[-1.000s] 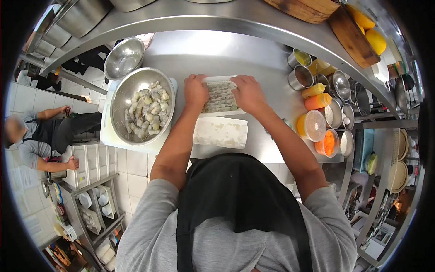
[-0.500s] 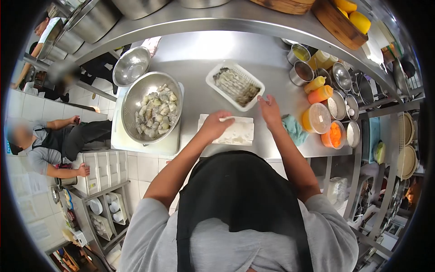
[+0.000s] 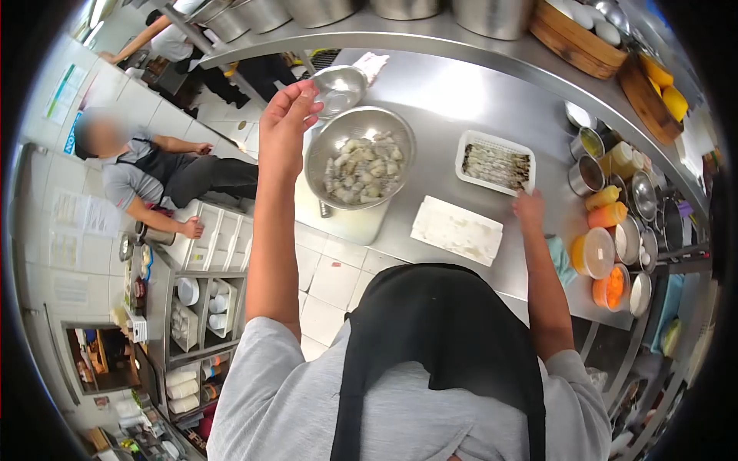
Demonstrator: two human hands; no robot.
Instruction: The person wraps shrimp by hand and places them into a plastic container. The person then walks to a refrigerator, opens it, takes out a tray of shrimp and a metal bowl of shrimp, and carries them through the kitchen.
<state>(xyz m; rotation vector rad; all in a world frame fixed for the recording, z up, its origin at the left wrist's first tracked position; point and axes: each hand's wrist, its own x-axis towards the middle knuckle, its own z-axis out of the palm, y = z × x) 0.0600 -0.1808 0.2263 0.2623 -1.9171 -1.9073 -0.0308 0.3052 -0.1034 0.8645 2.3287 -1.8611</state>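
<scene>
My left hand (image 3: 286, 127) is raised in front of the small metal bowl (image 3: 342, 91), fingers curled and pressed together; whether anything is in them, or whether it touches the bowl's rim, I cannot make out. Beside it stands a perforated metal colander (image 3: 314, 157) with peeled shrimp (image 3: 367, 167) inside. My right hand (image 3: 529, 209) grips the near right corner of a white plastic basket (image 3: 464, 170), where greyish shrimp (image 3: 496, 165) lie in rows. A white rectangular tray (image 3: 457, 229) with wet residue lies between my arms.
The colander sits on a white cutting board (image 3: 369, 224) on the steel table (image 3: 430, 115). Sauce bottles (image 3: 607, 215), tubs and a teal cloth (image 3: 561, 260) line the right side. Above is a shelf with pots (image 3: 492, 17). A person (image 3: 138, 165) sits at the left.
My left hand has gone from the white tray up and left to near the metal bowl. The right hand has come onto the basket's corner. The view has swung left.
</scene>
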